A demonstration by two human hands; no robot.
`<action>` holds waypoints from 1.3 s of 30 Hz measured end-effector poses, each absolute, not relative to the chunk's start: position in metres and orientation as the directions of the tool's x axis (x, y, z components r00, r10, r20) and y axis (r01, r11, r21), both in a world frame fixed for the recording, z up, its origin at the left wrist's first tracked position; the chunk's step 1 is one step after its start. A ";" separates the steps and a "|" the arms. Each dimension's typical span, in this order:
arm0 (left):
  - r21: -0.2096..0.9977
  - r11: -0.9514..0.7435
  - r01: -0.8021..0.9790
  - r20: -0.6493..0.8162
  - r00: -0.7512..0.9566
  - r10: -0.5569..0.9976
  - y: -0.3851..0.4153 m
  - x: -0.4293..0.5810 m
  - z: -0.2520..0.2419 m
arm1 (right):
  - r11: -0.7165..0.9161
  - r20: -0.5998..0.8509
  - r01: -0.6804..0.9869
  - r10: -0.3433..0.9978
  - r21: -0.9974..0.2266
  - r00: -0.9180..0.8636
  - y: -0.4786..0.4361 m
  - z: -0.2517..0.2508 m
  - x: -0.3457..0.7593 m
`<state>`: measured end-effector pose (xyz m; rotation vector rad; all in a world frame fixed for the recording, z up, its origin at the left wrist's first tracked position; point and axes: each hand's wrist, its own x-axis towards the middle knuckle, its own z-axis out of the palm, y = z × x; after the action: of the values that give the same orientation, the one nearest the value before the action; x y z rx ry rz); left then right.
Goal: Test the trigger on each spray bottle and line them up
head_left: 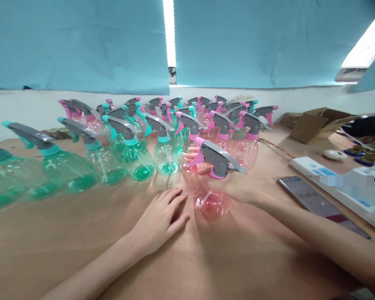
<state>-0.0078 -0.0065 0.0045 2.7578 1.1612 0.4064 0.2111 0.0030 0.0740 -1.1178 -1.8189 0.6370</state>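
My left hand (161, 216) lies palm down on the tabletop, fingers loosely stretched and holding nothing. A pink spray bottle (211, 208) with a grey and pink trigger head stands upright just to its right. Behind that bottle reaches my right hand (234, 187), partly hidden by it. Its fingertips show left of the trigger, bent against the side of another pink spray bottle (190, 167) in the front row. Close by stand green spray bottles (167, 160) with turquoise collars. Green or pink colour shows at the bottoms of the clear bottles.
Several more green bottles (81, 175) line the left side, with further rows behind. To the right lie a phone (318, 204), a white power strip (331, 183), a white mouse (335, 155) and an open cardboard box (312, 125). Blue cloth (81, 46) hangs at the back.
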 end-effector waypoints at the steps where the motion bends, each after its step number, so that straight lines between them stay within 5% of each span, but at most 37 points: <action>1: 0.215 -0.699 0.683 0.198 0.670 0.716 -0.006 -0.008 0.004 | 0.465 0.413 0.422 0.885 -0.779 -0.213 0.003 0.073 0.212; 39: 0.236 -0.691 0.684 0.183 0.667 0.722 -0.007 -0.008 0.004 | 0.500 0.434 0.353 0.865 -0.791 -0.253 0.007 0.065 0.216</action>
<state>-0.0081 -0.0073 0.0044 2.7322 1.1597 0.3956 0.2157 0.0066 0.0649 -1.0179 -1.8258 0.6997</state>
